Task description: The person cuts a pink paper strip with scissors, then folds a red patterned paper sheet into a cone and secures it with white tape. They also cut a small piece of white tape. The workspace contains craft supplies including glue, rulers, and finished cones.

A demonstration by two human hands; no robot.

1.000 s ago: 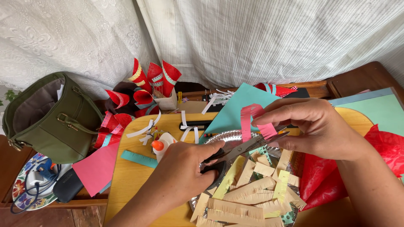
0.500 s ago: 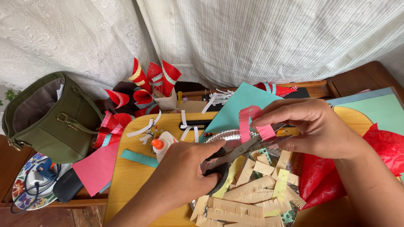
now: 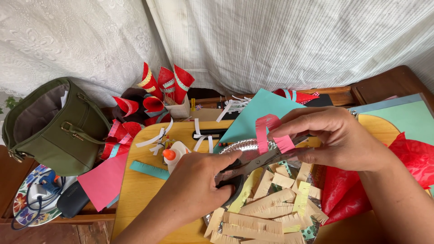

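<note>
Head view: a white glue bottle (image 3: 177, 153) with an orange cap stands on the yellow bench (image 3: 140, 194) at 9 o'clock from the hands. Red paper cones (image 3: 165, 83) sit at 11 o'clock. The scissors (image 3: 246, 165) are partly hidden under the left hand (image 3: 194, 192), which grips their handles. The right hand (image 3: 337, 138) pinches a fringed pink paper strip (image 3: 271, 133), directly above the blades.
</note>
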